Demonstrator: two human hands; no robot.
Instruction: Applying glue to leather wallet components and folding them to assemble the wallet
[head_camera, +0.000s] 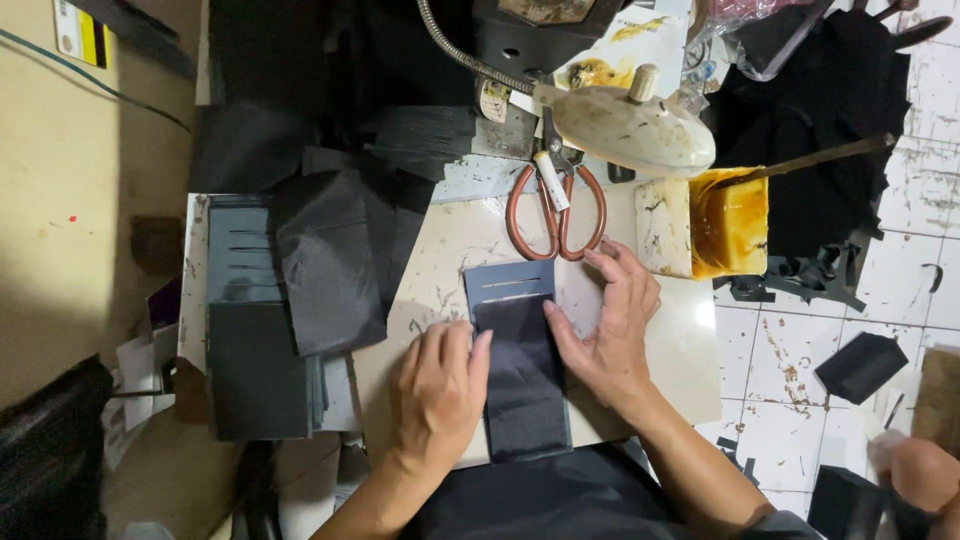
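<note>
Stacks of dark grey rectangular leather panels occupy the left of the pale, scuffed work board, with loose sheets of thin black lining fabric draped over them. Next I see the left hand, flat and palm down, fingers together, pressing the left edge of a dark navy rectangular piece with two slits near its top; it grasps nothing. That piece lies at the board's centre, near its front edge (a darker fabric layer covers its lower part). The right hand rests open on the piece's right edge, fingers spread, fingertips reaching up toward the scissors with reddish-brown handles, which it does not hold. Farther right stand a cream-coloured lamp head on a metal gooseneck and an open rectangular tin of amber glue with a stick resting in it.
</note>
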